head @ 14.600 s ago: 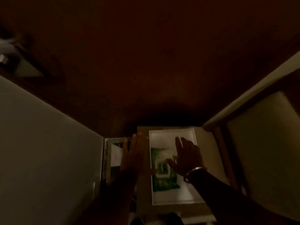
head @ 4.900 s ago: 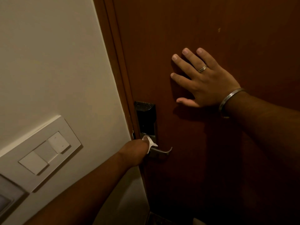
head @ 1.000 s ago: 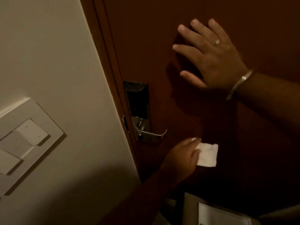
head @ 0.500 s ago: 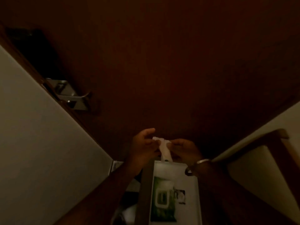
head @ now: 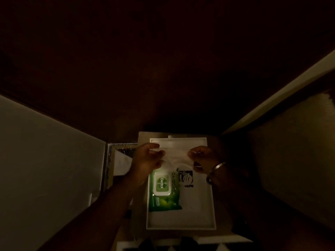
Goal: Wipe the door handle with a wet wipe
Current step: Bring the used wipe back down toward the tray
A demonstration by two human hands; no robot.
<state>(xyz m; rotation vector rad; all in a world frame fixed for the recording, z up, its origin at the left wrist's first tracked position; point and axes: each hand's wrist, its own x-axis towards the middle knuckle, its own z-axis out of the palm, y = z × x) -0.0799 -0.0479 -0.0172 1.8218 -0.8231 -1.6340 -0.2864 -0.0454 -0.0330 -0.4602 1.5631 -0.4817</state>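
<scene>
Dim view, looking down. The left hand (head: 147, 158) and right hand (head: 203, 159) each pinch an end of a wet wipe (head: 176, 156), fingers closed on it, stretching it taut between them. Directly beneath the fingers sits a white tray (head: 199, 211) holding a green Dettol wipes pack (head: 163, 191), lid shut. The dark wooden door (head: 163, 69) rises beyond the fingertips; its handle is out of view. The wipe looks thin, limp, damp and light, likely to tear or bunch; best folded into a pad and gripped at its edges.
</scene>
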